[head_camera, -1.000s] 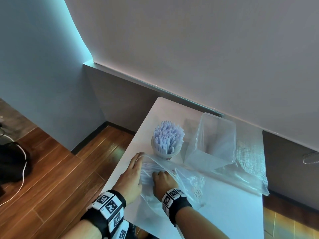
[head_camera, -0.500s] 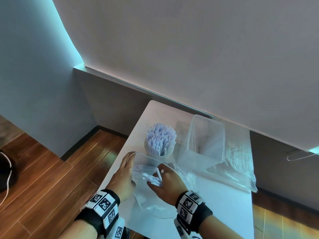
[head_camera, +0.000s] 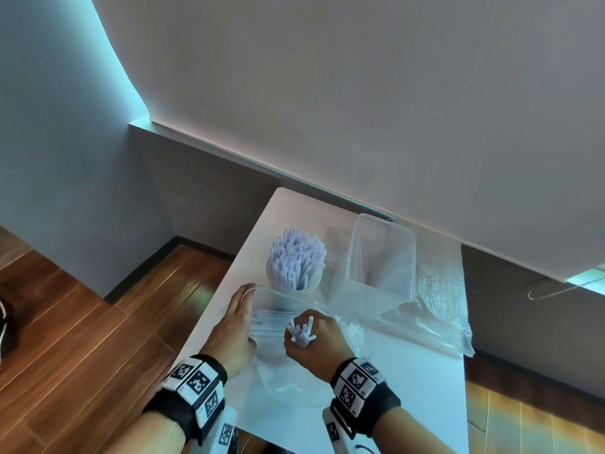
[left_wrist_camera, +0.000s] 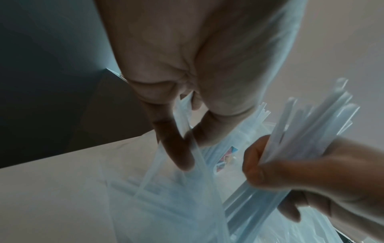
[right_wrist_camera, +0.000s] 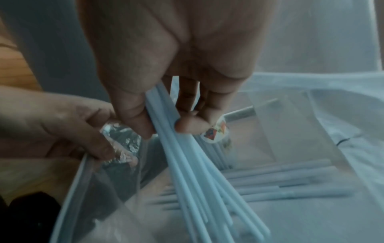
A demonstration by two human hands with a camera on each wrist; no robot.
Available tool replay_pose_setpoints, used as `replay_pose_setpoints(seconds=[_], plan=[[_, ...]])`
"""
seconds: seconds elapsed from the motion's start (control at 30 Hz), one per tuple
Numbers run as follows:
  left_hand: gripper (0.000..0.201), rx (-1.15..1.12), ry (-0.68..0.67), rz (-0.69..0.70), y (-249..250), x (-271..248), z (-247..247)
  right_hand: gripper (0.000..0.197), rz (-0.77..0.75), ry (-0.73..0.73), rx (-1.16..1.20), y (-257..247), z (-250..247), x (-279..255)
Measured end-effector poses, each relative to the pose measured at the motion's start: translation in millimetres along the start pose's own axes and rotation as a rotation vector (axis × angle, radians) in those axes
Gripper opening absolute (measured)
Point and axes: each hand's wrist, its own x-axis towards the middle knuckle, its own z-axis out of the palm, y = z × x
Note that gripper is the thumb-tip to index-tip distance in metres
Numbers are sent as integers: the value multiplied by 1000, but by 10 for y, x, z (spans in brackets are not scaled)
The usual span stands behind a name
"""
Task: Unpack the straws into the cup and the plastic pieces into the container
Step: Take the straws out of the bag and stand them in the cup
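Observation:
A clear plastic bag [head_camera: 278, 368] lies at the table's near edge with white straws [head_camera: 271, 317] still inside. My left hand [head_camera: 234, 326] pinches the bag's open rim [left_wrist_camera: 182, 118] between thumb and fingers. My right hand [head_camera: 314, 342] grips a bundle of straws [head_camera: 301, 332], ends poking up out of the fist; the same bundle [right_wrist_camera: 187, 164] slants down into the bag. Behind the hands, a white cup [head_camera: 294, 286] stands packed with upright straws [head_camera: 296, 257]. A clear square container [head_camera: 379, 257] stands to its right.
A second clear bag [head_camera: 435, 309] with small pieces lies at the right of the container. The white table [head_camera: 409, 404] is narrow, against a grey wall; wooden floor [head_camera: 82, 339] drops off at the left edge.
My right hand has closed round a bundle of straws in the bag and turned them upright, lifting slightly. My left hand stays on the bag's rim. The head view has shifted.

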Motion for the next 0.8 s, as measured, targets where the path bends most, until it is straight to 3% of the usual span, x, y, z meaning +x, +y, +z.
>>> replay_pose_setpoints(seconds=[0.07,0.27,0.47,0.6,0.8], plan=[[95,-4,-3,-3,12,-6,7,14,-13,-72,-58,6,-5,-1],[94,-9,8,-6,26,-12,7,5,48,-61,-4,-41,-32,-26],[96,-10,-2,-11,41,-18,27,14,19,-89,-78,41,37,20],[96,-7,-1,-8,22,-16,37,17,95,-40,19,56,35,11],[98,-38,-21,-8,-40,-9,33,4,-29,-21,159,-395,-549,16]])
